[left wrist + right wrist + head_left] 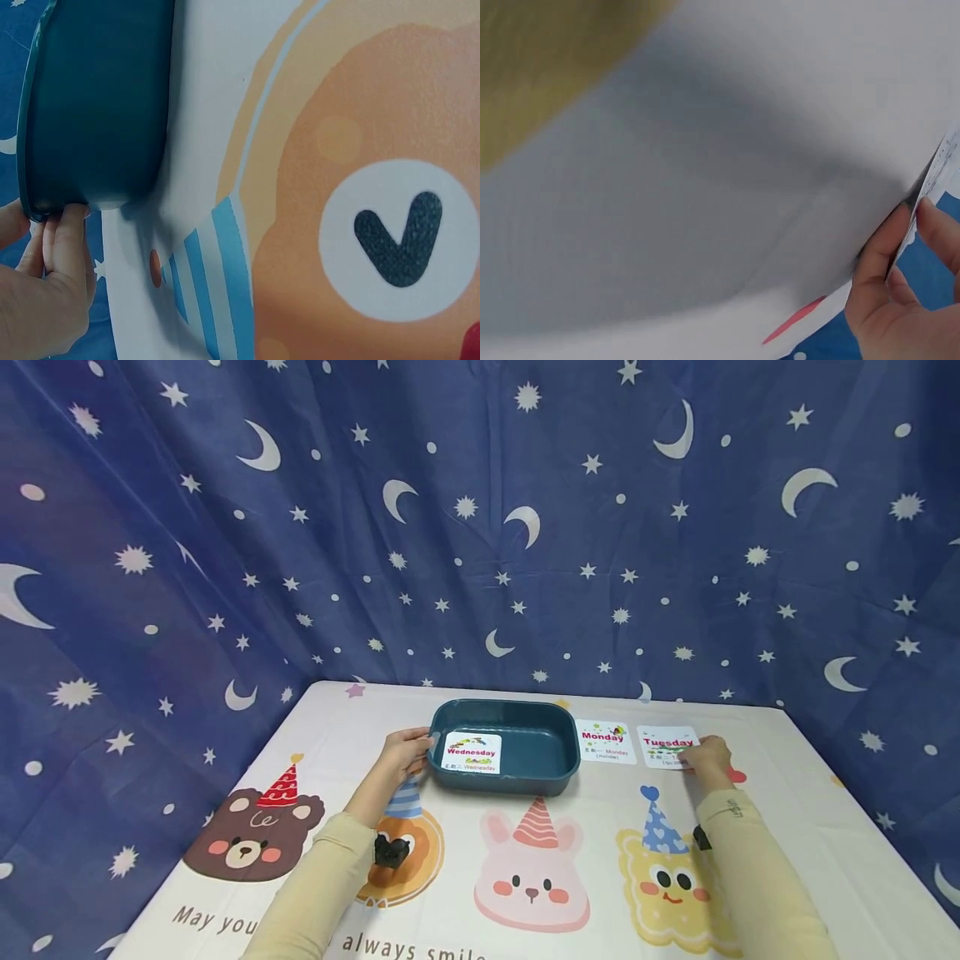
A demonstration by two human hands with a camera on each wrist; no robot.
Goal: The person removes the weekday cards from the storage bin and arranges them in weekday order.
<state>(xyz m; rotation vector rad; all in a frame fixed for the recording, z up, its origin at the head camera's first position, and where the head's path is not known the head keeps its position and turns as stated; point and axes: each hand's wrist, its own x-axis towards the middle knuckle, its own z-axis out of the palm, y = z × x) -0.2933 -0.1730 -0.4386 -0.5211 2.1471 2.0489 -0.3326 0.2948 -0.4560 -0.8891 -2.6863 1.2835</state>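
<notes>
My left hand point(406, 750) grips the left end of a dark teal plastic bin point(543, 747), thumb at the rim and fingers against the outer wall, as the left wrist view shows. Inside the bin, toward its left, lies a white card reading Wednesday point(472, 753). To the bin's right a Monday card point(606, 742) lies close beside it on the table. Farther right, my right hand point(707, 756) pinches the right edge of the Tuesday card point(666, 747) between thumb and fingers. The right wrist view shows that card point(939, 176) edge-on, its far part cut off by the frame.
A white tablecloth point(810, 835) printed with cartoon animals covers the table. Behind it hangs a dark blue curtain point(480, 568) with moons and stars. Small black devices sit at both wrists, below the sleeves.
</notes>
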